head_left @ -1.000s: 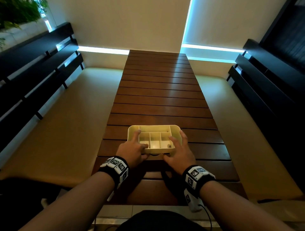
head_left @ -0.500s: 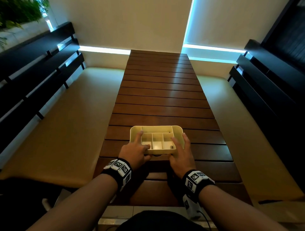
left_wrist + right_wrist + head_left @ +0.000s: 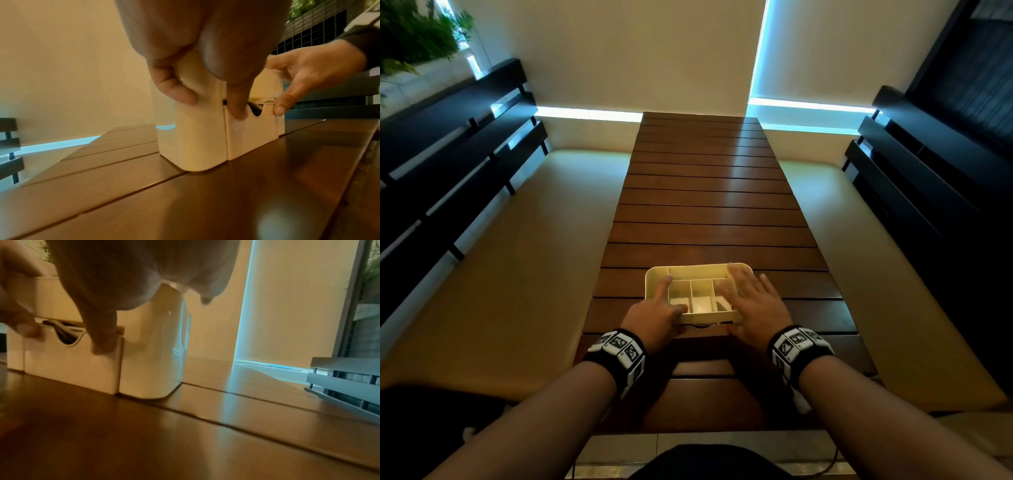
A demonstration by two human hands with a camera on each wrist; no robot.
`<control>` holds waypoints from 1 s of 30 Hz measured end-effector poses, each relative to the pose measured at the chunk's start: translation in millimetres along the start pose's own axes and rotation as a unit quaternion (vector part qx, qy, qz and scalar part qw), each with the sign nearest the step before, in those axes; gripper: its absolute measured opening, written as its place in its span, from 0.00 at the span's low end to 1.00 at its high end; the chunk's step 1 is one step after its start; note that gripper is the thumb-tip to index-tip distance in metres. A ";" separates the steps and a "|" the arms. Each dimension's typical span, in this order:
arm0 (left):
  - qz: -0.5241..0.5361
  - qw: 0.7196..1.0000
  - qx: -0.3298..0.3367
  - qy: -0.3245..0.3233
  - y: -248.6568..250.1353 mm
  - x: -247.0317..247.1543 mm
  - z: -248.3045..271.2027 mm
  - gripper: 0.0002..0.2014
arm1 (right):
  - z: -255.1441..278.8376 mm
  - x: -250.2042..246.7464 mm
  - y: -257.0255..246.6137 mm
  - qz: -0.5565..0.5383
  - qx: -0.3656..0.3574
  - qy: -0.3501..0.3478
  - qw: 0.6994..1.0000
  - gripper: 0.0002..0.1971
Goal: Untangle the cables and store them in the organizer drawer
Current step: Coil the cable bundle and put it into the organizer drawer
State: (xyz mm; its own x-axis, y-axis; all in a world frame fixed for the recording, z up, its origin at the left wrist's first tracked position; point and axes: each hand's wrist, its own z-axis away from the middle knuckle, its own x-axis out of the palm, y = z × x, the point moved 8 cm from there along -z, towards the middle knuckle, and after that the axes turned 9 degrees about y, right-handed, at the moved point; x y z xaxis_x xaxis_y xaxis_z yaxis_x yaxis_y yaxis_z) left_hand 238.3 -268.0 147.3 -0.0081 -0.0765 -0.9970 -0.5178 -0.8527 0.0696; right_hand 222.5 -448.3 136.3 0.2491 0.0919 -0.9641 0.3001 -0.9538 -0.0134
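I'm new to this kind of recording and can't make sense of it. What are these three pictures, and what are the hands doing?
No machine here: a person wears a camera on the head and one on each wrist. The head picture looks down at a slatted wooden table with a cream organizer on it. The left hand grips the organizer's near left corner, thumb on its drawer. The right hand lies with fingers spread over the right side, thumb also on the drawer. The wrist pictures show this low, from each side; dark cables show through the drawer's notch.
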 end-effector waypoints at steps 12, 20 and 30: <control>0.005 0.998 -0.036 0.049 -19.1 4.2 -11.1 0.62 | -1.9 5.6 1.5 -0.048 0.007 -0.067 0.997 0.45; 0.066 0.996 -0.008 0.054 -24.9 18.2 -14.3 0.60 | 6.0 0.6 1.2 -0.079 -0.008 0.030 0.996 0.40; 0.097 0.992 0.004 0.084 -24.0 14.1 -14.0 0.57 | 3.5 5.8 4.1 -0.073 -0.009 0.024 0.997 0.32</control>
State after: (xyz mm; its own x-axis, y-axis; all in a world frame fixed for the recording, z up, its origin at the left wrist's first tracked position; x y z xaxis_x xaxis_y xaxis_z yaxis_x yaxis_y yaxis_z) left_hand 262.6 -255.8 132.0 0.0352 -0.3240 -0.9454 -0.5271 -0.8097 0.2579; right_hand 221.9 -452.7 129.7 0.2462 0.2429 -0.9383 0.3520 -0.9244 -0.1469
